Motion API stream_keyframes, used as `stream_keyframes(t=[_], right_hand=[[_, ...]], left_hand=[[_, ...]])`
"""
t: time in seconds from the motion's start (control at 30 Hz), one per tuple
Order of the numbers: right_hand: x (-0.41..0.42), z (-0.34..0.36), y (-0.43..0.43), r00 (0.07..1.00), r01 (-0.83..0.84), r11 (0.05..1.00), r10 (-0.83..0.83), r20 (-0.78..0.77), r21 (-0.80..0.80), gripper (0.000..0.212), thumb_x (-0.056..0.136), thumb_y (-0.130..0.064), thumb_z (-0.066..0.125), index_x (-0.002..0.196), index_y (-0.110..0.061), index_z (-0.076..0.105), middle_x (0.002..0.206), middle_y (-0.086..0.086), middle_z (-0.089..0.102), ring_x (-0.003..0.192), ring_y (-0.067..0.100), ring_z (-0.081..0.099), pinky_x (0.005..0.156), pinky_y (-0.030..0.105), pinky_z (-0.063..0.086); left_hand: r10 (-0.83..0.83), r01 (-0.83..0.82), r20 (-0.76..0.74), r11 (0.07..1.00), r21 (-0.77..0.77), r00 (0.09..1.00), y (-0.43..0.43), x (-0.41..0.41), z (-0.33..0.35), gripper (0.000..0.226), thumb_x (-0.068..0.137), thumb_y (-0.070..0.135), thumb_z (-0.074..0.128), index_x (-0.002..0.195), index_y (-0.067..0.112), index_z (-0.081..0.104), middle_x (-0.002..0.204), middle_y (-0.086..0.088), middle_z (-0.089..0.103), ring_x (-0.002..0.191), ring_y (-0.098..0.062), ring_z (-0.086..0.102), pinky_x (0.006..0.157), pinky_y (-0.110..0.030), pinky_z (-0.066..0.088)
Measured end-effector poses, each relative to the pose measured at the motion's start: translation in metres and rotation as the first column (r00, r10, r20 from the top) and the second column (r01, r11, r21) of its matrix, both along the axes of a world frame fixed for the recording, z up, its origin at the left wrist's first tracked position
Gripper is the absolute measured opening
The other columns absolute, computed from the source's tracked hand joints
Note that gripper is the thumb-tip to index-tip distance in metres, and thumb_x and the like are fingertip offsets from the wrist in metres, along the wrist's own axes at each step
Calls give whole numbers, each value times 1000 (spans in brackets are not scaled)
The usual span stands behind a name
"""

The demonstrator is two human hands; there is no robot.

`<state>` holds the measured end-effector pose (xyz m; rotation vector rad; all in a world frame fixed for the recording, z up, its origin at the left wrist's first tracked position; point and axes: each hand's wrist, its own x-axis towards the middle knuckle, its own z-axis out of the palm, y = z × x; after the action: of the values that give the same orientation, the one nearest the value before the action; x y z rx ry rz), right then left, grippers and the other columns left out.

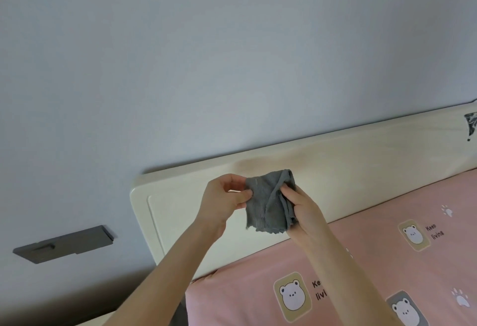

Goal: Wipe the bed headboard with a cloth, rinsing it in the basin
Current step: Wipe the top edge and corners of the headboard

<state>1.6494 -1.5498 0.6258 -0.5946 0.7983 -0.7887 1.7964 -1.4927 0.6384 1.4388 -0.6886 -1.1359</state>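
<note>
The gray cloth (268,201) hangs in the middle of the frame, in front of the cream headboard (335,178). The left hand (224,201) pinches its left edge. The right hand (302,206) grips its right side. The pink sheet (374,261) fills the lower right.

Left hand (227,196) and right hand (299,203) pinch grey cloth (265,201) before cream headboard (348,170), above pink sheet (374,261)
</note>
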Motion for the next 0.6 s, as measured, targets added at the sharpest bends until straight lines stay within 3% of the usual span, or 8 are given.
stream_keyframes(t=[0.1,0.23,0.3,0.37,0.43,0.5,0.53,0.6], right_hand=[[7,1,-11,999,14,995,-17,-35,-99,35,89,-12,56,123,-6,52,120,22,61,101,32,64,77,44,56],[23,11,-22,997,34,977,-48,-63,-209,56,80,7,62,122,-26,47,114,3,62,99,25,64,72,41,58],[45,10,-29,986,30,918,-92,-140,-396,54,79,13,60,114,-28,51,113,1,60,104,21,62,80,42,56],[73,6,-30,937,-34,732,-214,-277,-680,41,77,8,61,101,-25,59,105,-2,61,98,11,59,82,34,51],[95,-11,-28,840,-219,416,-379,-387,-883,24,80,-3,60,94,-21,64,98,-3,60,89,7,56,78,25,42],[105,-33,-30,630,-537,55,-637,-443,-842,15,84,-19,58,96,-21,67,101,-2,62,91,16,55,76,30,37],[105,-42,-30,534,-658,-59,-740,-409,-751,20,85,-29,57,100,-21,67,103,0,62,93,21,55,77,33,36],[101,-50,-35,417,-790,-139,-835,-358,-598,41,82,-49,57,108,-19,64,103,3,60,92,25,53,76,36,33]], left_hand=[[19,-18,37,999,-37,999,-12,6,4,18,78,-10,61,84,6,68,82,-10,65,69,-18,61,62,-20,53],[26,-23,38,997,-80,999,-16,27,13,19,81,-8,59,89,8,68,87,-10,68,77,-20,64,70,-23,56],[153,-134,245,987,-90,957,-12,41,12,21,82,-2,60,85,17,68,85,-3,70,77,-17,67,75,-22,54],[337,-300,514,941,-156,789,-4,52,13,24,82,1,58,80,23,65,81,8,68,74,-7,65,70,-9,46],[452,-396,605,888,-235,655,2,59,12,23,82,0,55,81,22,63,81,10,65,72,-1,60,63,-3,41],[477,-397,654,874,-281,587,3,63,6,22,82,-2,55,82,19,64,82,6,64,72,-3,58,61,-6,41],[471,-365,682,879,-307,560,1,64,2,22,81,-3,56,81,17,64,82,5,63,71,-5,58,61,-9,42],[456,-284,732,890,-358,506,-6,63,-4,21,80,-5,56,78,14,66,79,5,62,66,-10,56,60,-14,43]])
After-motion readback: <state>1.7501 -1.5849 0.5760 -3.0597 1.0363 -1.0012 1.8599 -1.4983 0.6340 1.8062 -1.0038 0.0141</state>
